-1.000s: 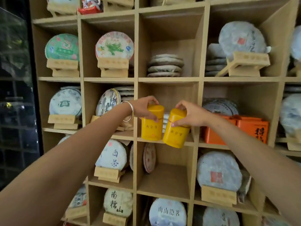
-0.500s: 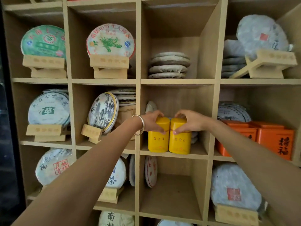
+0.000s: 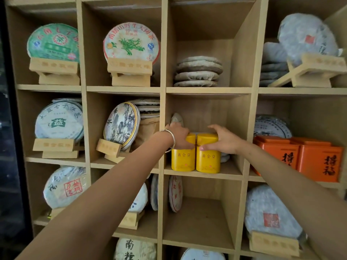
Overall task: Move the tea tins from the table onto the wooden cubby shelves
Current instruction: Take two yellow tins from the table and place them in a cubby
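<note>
Head view: two yellow tea tins, upright and touching, on a middle cubby shelf (image 3: 231,172). Left hand (image 3: 179,136) fingers grip the left tin (image 3: 183,159); right hand (image 3: 224,140) fingers grip the right tin (image 3: 208,160).

Soft, even light falls on the cubby shelves (image 3: 208,90) in front of me, bright enough that the pale wood reads warm and clear. It seems to come from above and behind me: each cubby's ceiling casts a dull shadow onto its back wall, and the deeper corners go brownish. The two yellow tins (image 3: 195,156) under my hands carry only a faint sheen, no hard glare. My forearms look dark and slightly soft at the bottom of the frame, close to the lens. The far left edge sinks into near black. The wide lens bends the shelf uprights outward toward the borders. Mid-frame print stays sharp.
</note>
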A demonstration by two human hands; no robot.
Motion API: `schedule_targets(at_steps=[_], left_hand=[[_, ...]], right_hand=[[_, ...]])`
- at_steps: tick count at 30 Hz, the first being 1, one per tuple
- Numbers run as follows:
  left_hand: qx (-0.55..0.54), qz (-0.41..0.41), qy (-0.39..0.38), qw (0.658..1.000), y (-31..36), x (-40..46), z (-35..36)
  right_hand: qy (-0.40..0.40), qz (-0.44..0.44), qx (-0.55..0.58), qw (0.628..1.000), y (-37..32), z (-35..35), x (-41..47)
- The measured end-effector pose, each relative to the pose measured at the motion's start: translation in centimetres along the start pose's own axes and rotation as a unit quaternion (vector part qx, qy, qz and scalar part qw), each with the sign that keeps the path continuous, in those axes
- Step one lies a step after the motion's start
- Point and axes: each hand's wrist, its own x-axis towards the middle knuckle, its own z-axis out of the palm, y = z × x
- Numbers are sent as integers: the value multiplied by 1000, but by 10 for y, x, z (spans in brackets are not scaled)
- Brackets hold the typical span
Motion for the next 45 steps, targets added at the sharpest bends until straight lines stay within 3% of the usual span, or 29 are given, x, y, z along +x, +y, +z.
schedule_targets(at_steps=[5,8,11,21,35,45], left_hand=[[-91,22,146,985,-1,-28,1],[-195,28,264,944,11,-65,23],[-281,-24,318,905,29,-93,63],[-371,-151,272,875,50,-92,103],[-337,-172,204,903,39,-89,100],[-322,-185,225,901,42,-86,104]], right_hand=[[133,-7,64,989,5,7,-43],[136,-13,107,985,20,27,-67],[113,5,109,988,28,44,-80],[137,37,115,983,31,66,-71],[146,32,90,985,23,75,-61],[136,17,126,983,29,76,-62]])
